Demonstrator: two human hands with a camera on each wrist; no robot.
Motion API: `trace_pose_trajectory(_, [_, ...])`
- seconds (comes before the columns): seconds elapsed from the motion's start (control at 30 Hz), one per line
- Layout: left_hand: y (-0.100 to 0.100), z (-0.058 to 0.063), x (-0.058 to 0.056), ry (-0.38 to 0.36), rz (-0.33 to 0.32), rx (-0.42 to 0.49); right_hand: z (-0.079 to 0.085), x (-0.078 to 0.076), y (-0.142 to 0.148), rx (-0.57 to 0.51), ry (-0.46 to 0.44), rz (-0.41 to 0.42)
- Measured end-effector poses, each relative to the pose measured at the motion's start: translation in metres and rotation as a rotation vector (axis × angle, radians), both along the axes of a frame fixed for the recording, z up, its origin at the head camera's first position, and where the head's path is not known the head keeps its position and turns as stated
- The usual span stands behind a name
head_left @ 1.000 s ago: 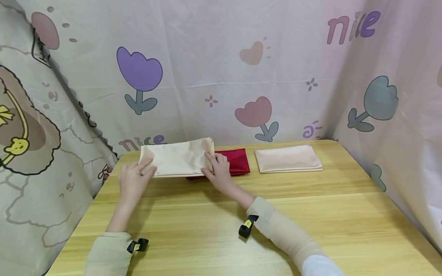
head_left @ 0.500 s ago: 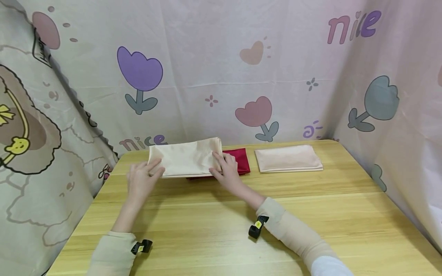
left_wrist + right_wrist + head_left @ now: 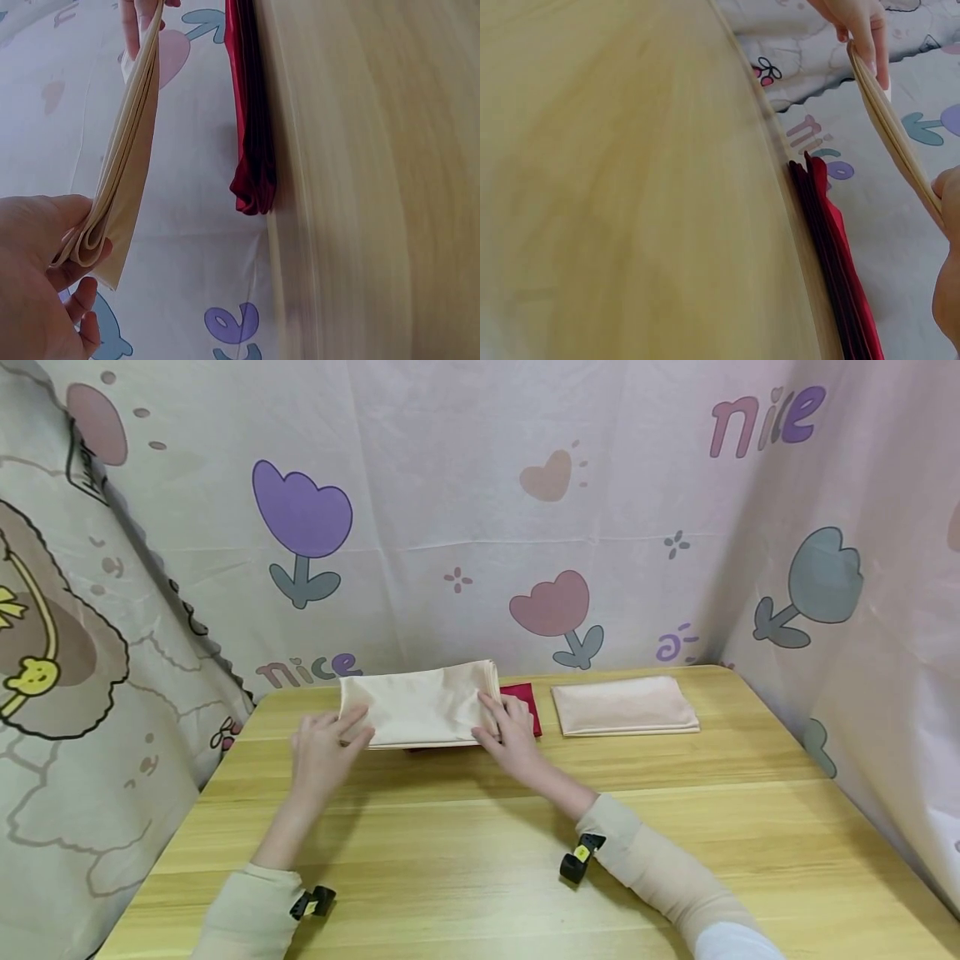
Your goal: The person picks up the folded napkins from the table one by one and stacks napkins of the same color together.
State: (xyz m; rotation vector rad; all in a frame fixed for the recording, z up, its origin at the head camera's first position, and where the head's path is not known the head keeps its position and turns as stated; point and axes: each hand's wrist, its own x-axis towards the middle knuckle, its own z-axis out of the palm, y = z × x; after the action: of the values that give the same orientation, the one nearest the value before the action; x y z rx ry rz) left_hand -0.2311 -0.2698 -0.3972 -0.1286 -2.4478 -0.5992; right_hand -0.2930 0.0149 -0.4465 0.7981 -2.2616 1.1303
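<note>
A folded cream satin cloth (image 3: 420, 706) is held up between both hands, raised off the table. My left hand (image 3: 326, 752) pinches its left end; in the left wrist view the thumb and fingers (image 3: 71, 210) grip the stacked layers. At the right end my right hand (image 3: 517, 739) pinches the cloth the same way. Beneath it a folded dark red satin cloth (image 3: 528, 702) lies on the table, mostly hidden in the head view. Both wrist views show a gap between the cream cloth (image 3: 892, 127) and the red cloth (image 3: 836, 262).
To the right lies a folded pale pink cloth (image 3: 626, 706) near the back edge. The wooden table (image 3: 480, 877) spreads out in front. Behind it hangs a printed curtain (image 3: 427, 485). Each sleeve bears a small black camera (image 3: 577, 864).
Both hands have moved to the right, carrying the cream cloth with them. It now covers more of the red cloth in the head view. The pink cloth has stayed put.
</note>
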Motion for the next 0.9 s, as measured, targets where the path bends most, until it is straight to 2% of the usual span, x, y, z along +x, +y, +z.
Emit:
trace_pose_trajectory(0.2, [0.006,0.000,0.001,0.018,-0.022,0.000,0.001,0.000,0.008,0.010,-0.013,0.010])
trace_pose_trajectory(0.4, [0.012,0.003,0.003,0.043,-0.043,-0.003,0.001,0.000,0.014,0.005,0.022,0.016])
trace_pose_trajectory(0.67, [0.022,0.008,0.003,0.005,-0.056,0.019,-0.001,-0.001,0.023,0.008,0.019,0.008])
trace_pose_trajectory(0.9, [0.029,0.008,0.001,0.012,-0.067,0.014,0.001,0.000,0.031,0.038,-0.018,-0.022])
